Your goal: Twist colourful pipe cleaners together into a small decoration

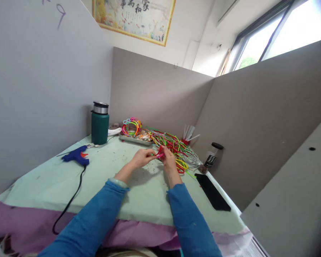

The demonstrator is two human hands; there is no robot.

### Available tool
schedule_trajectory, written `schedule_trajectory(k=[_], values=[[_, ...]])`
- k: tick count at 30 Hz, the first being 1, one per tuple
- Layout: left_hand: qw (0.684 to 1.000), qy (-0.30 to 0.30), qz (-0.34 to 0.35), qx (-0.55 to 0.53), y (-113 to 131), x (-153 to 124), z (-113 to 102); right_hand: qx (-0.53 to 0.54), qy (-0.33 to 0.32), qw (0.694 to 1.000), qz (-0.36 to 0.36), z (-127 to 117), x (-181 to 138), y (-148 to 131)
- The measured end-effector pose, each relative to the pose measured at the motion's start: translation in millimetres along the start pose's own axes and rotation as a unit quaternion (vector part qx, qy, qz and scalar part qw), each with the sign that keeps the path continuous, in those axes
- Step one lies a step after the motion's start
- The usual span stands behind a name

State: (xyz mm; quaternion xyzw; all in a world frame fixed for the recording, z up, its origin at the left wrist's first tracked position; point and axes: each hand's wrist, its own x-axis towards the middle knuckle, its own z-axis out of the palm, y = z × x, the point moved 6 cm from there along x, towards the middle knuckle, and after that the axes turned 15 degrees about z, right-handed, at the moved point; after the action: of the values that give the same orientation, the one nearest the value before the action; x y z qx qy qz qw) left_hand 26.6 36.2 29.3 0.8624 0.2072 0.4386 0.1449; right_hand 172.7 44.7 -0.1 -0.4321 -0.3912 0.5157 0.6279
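Observation:
My left hand (142,158) and my right hand (168,159) meet above the middle of the table, fingers pinched. Between them is a small piece of red and pink pipe cleaner (159,155); a bit of green shows by the left fingertips. Both hands seem to grip this piece, though its exact shape is too small to make out. Just behind and to the right of my right hand lies a heap of pipe cleaners (173,141) in red, green, yellow and grey.
A metal tray (133,140) carries colourful fuzzy rings (132,127). At left stand a green bottle (100,127) and a blue glue gun (77,156) with a black cord. White sticks (188,132), a black-lidded jar (212,157) and a flat black object (212,192) are at right. Partitions enclose the table.

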Motion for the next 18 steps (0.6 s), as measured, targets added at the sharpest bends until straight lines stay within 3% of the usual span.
schedule_trajectory(k=[5, 9, 15, 18], values=[[0.991, -0.032, 0.031, 0.122, 1, -1, 1, -0.203, -0.013, 0.971, -0.122, 14, -7, -8], [0.991, -0.028, -0.016, 0.127, -3, -1, 1, -0.253, 0.029, 0.943, -0.216, 15, -15, -17], [0.996, -0.041, -0.081, -0.005, -21, -2, 10, -0.225, 0.025, 0.963, -0.145, 11, -7, -7], [0.993, -0.049, -0.100, -0.038, -25, -3, 12, -0.222, 0.025, 0.964, -0.144, 12, -8, -6]])
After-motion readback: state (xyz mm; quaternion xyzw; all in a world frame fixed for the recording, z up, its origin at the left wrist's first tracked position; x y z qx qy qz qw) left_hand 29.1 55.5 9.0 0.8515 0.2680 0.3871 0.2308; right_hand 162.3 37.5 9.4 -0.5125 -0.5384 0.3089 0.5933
